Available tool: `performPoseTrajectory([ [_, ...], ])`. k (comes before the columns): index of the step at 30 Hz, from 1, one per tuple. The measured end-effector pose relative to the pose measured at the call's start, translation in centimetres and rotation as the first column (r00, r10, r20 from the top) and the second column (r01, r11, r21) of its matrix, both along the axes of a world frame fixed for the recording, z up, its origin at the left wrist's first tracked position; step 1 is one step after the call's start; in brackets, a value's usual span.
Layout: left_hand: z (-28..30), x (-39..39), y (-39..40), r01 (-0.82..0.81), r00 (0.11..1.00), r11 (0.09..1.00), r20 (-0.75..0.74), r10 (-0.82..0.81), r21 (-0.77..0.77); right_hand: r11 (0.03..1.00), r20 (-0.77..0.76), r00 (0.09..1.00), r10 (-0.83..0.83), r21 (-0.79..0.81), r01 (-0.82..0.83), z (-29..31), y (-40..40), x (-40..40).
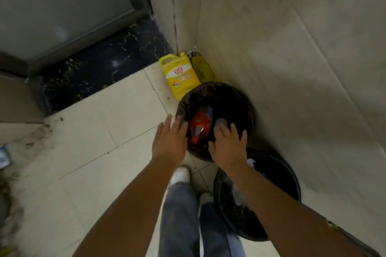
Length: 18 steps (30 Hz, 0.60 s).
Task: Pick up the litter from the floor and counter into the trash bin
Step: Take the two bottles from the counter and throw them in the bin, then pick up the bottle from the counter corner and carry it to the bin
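Note:
A round trash bin (240, 98) lined with a dark bag stands on the floor in the wall corner. Inside it lies a plastic bottle with a red label (201, 124) and a pale clear piece of litter (221, 121). My left hand (169, 141) hovers over the bin's left rim, flat, fingers apart, holding nothing. My right hand (228, 146) hangs over the bin's near rim, fingers spread, also with nothing in it.
A second dark bin (290, 175) with plastic litter stands nearer, by the wall on the right. A yellow detergent jug (180, 76) and a yellow-green bottle (203, 69) sit in the corner behind. A scrap of litter (4, 156) lies at the left edge. My legs and shoes are below.

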<state>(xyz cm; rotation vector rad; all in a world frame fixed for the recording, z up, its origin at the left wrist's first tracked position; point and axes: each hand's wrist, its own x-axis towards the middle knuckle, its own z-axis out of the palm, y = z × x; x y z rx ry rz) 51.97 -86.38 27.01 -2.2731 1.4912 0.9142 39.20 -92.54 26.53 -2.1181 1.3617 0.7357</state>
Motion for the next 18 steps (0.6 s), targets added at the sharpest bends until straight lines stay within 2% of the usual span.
performPoseTrajectory([
  [5,13.2,4.0,3.0,-0.15,0.957,0.982,0.234,0.172,-0.112,0.945,0.086,0.957,0.278,-0.205,-0.256,12.6,0.4,5.1],
  [10,26.8,4.2,12.6,-0.37,0.838,0.886,0.312,0.448,-0.279,0.737,0.156,0.766,0.623,-0.446,-0.508,26.1,6.6,9.6],
  [13,33.4,3.7,21.7,-0.515,0.705,0.758,0.306,0.64,-0.4,0.62,0.233,0.607,0.76,-0.538,-0.571,33.3,13.8,12.1],
  [18,41.7,-1.0,41.3,-0.683,0.366,0.472,0.298,0.881,-0.557,0.423,0.314,0.288,0.905,-0.585,-0.692,42.5,32.0,13.6],
])
